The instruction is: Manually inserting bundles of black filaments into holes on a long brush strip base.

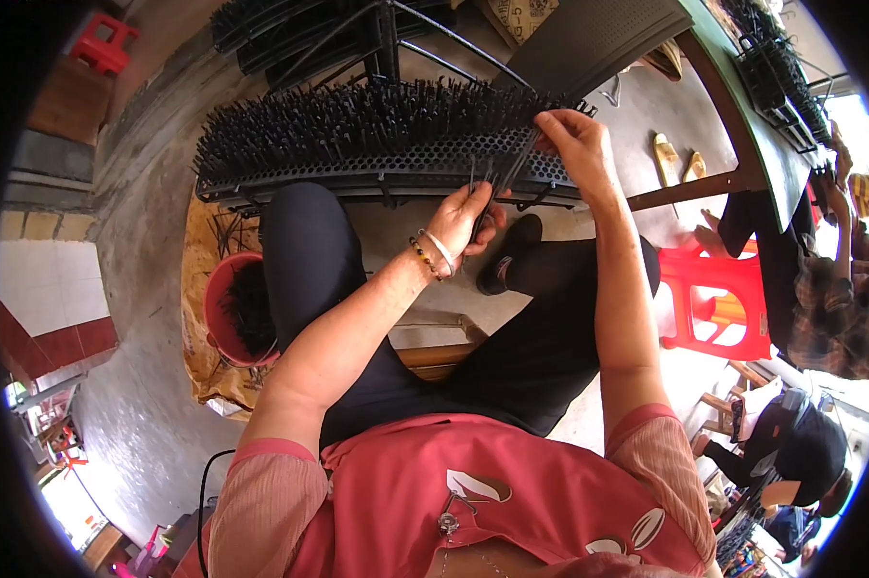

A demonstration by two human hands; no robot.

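A long black perforated rack (357,166) stretches in front of my knees, its holes densely filled with upright thin black strips (357,120). The right end of the rack shows bare holes. My left hand (466,223) is closed around a small bunch of black strips (480,197), just at the rack's near edge. My right hand (579,144) is higher and to the right, thumb and fingers pinched at the upper end of a thin black strip (521,159) that slants down toward the left hand. Its lower end is hard to make out among the others.
A red bucket (224,308) of black strips stands on brown paper (195,337) by my left knee. Red plastic stools (713,303) are at the right. A green-topped table (723,77) stands at the upper right, with slippers (667,159) beneath. Other people sit along the right.
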